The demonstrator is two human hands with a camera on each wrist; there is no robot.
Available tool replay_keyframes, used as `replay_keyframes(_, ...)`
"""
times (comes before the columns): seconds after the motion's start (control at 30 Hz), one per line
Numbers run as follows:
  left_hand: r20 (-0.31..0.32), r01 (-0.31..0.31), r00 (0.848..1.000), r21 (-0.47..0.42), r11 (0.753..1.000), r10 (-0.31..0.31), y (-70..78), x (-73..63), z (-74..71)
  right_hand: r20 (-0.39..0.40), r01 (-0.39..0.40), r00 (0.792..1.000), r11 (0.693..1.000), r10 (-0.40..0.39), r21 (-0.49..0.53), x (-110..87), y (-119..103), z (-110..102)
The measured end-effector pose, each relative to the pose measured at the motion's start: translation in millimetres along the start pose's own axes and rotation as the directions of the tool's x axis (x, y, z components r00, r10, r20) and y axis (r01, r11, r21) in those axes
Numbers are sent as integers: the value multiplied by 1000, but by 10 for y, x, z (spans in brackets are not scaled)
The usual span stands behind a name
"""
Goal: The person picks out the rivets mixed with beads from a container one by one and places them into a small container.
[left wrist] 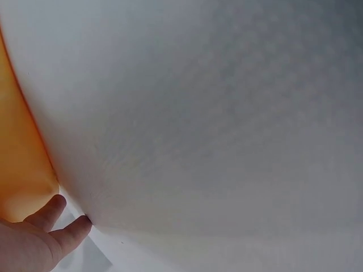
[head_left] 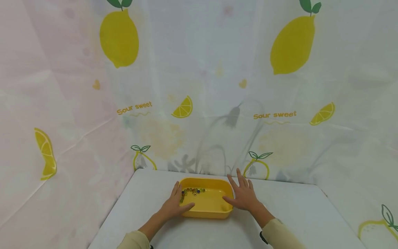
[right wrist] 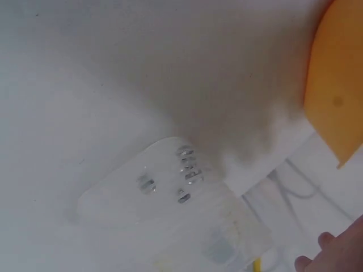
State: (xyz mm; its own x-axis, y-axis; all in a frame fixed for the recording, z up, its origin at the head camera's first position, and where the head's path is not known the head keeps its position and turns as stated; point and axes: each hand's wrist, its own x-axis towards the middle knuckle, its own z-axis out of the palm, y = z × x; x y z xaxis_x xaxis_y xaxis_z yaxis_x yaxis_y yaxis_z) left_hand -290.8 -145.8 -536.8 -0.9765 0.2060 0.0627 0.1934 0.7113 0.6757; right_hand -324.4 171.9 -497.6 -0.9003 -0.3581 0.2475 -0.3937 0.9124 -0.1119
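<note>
**Yellow tray with a curve of little beads in it**

So the yellow tray [head_left: 205, 214] is over toward the far edge of a white table [head_left: 146, 197], with a hand at each end of it. The left hand [head_left: 174, 204] is at the left end, fingers pretty straight along that side, thumb stretched over the near corner. The right hand [head_left: 244, 197] is at the right end, fingers fanned out, thumb poking in over the rim. Neither one is curled round anything. Can't tell how firmly they're touching the tray, or if it's sitting flat.

The small glassy beads [head_left: 190, 190] run round the back left corner of the tray, with some little shiny bit beside them. Strung or loose, no idea. The left hand covers part of the left rim, so it may be hiding a few.

Around it all: a pale cloth wall [head_left: 211, 62] with printed lemons [head_left: 119, 38] right behind the table, beige sleeves [head_left: 135, 240] and a dark wristband [head_left: 263, 237]. The right wrist view also has a see-through patch [right wrist: 181, 192] I can't identify.
</note>
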Motion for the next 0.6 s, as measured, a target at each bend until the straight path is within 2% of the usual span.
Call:
replay_keyframes(0.2, -12, -6, 1000, -10, 1000, 6, 7, -5, 11, 4, 31, 1000, 999, -31, 13, 33, -126, 43)
replay_keyframes(0.43, -21, 1, 1000, -9, 1000, -1, 11, 1, 26, -126, 123, 984, 991, -128, -46, 72, -324, 55)
replay_keyframes(0.6, -29, 7, 1000, 7, 1000, -7, 6, 7, 23, -97, 156, 982, 984, -165, -85, 112, -431, 65)
